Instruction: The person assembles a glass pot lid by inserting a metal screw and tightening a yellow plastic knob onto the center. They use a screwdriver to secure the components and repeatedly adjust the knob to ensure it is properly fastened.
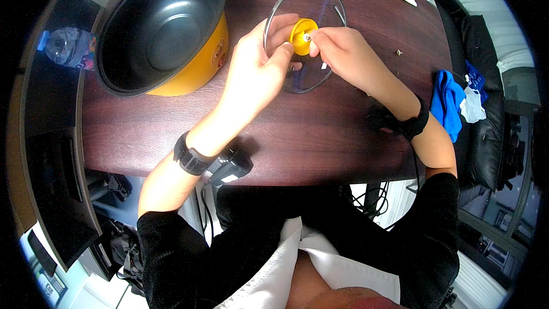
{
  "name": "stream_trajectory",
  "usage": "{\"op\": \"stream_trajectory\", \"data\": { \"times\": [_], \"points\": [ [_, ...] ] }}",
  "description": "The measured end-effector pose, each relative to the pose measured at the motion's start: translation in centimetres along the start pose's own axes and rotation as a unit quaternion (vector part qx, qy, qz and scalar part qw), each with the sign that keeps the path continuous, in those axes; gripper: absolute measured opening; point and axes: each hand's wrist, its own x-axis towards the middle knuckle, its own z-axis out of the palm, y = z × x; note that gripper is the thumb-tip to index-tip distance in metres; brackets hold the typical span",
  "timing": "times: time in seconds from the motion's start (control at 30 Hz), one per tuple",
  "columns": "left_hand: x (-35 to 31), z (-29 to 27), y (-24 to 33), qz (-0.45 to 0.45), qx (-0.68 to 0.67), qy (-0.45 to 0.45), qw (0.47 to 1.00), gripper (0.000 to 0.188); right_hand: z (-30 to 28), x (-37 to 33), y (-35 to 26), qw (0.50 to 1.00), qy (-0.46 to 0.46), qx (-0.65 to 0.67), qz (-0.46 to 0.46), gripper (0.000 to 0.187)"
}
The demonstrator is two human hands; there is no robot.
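A clear round glass lid with a thin metal rim stands tilted above the table, between my two hands. Against it is a yellow knob, its hollow side facing me. My left hand is closed on this knob, thumb at its lower left edge and fingers behind it; the lid's rim crosses that hand. With thumb and forefinger, my right hand pinches a small silvery screw at the knob's middle. Its fingertips partly cover the screw. Whether the screw has entered the knob, I cannot tell.
To the left stands a big yellow pot with a black inside. A plastic bottle lies beyond it. One small screw rests on the table right of my hand. A blue cloth hangs near the right edge; a black device sits at the front.
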Motion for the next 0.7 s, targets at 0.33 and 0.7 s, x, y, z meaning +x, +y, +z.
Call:
{"op": "stream_trajectory", "data": {
  "times": [0.33,0.7],
  "points": [
    [0.0,-0.1,0.0,-0.002,0.02,-0.005,1.0,0.041,-0.1,0.2,0.1,0.95,0.061,-0.234,-0.195,0.023],
    [0.0,0.1,-0.2,-0.004,0.001,0.003,1.0,0.041,-0.5,0.5,0.1,0.943,-0.096,0.249,0.197,0.028]
  ]
}}
